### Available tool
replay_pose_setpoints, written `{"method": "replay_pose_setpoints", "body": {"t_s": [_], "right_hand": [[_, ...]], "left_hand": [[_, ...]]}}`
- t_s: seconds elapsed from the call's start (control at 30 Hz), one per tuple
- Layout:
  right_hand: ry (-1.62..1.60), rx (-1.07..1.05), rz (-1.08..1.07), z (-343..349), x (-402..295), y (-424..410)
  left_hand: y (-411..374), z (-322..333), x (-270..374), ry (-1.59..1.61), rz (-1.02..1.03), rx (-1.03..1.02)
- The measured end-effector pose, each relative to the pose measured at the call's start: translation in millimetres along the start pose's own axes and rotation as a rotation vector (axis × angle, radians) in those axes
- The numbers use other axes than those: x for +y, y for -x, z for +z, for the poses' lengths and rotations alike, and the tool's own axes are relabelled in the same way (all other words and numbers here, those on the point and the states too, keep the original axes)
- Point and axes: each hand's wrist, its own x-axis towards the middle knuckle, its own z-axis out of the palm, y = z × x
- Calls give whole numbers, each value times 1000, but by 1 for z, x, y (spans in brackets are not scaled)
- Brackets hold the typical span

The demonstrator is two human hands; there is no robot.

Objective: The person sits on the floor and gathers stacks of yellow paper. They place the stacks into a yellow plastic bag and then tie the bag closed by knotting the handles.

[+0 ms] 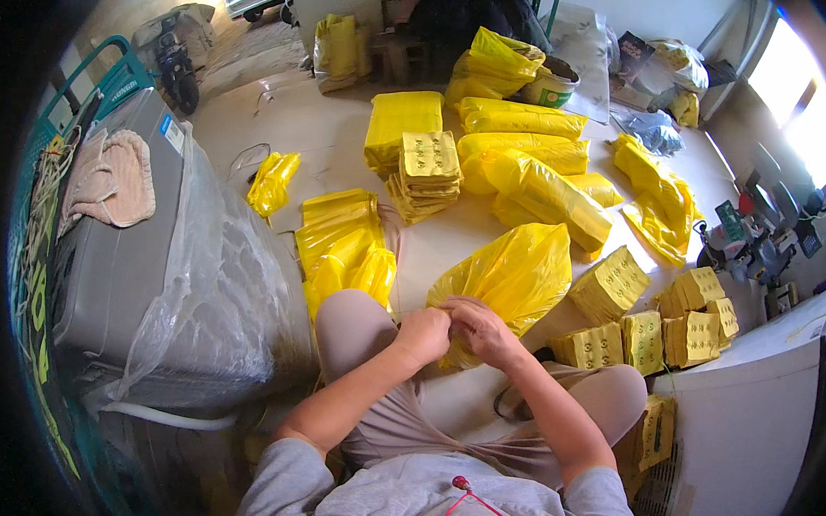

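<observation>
A puffed-out yellow plastic bag (511,278) lies between my knees and the wrapped bundles. My left hand (424,337) and my right hand (475,328) meet at its near left edge, fingers closed on the gathered plastic. Their fingertips are partly hidden. Just beyond my left knee, flat yellow plastic bags (339,221) are spread on the floor. Stacks of stamped yellow paper, likely joss paper (610,282), stand by my right knee. Farther off, a loose stack of the same paper (430,160) leans against a yellow-wrapped block (405,121).
Several filled yellow bags (551,201) lie beyond the hands. A grey appliance-like box (133,262) under clear plastic film stands at left, a pink cloth (119,179) on top. At right are a white cabinet (749,413) and assorted tools (762,229). A bucket (552,85) stands behind.
</observation>
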Motion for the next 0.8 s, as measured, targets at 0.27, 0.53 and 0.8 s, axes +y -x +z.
{"method": "replay_pose_setpoints", "body": {"t_s": [0.27, 0.53, 0.8], "right_hand": [[-246, -222, 335, -8, 14, -10], [-66, -162, 399, -4, 10, -16], [-192, -364, 608, -6, 63, -33]], "left_hand": [[9, 13, -3, 273, -76, 217], [12, 11, 4, 36, 9, 339], [0, 14, -17, -253, 532, 554]]}}
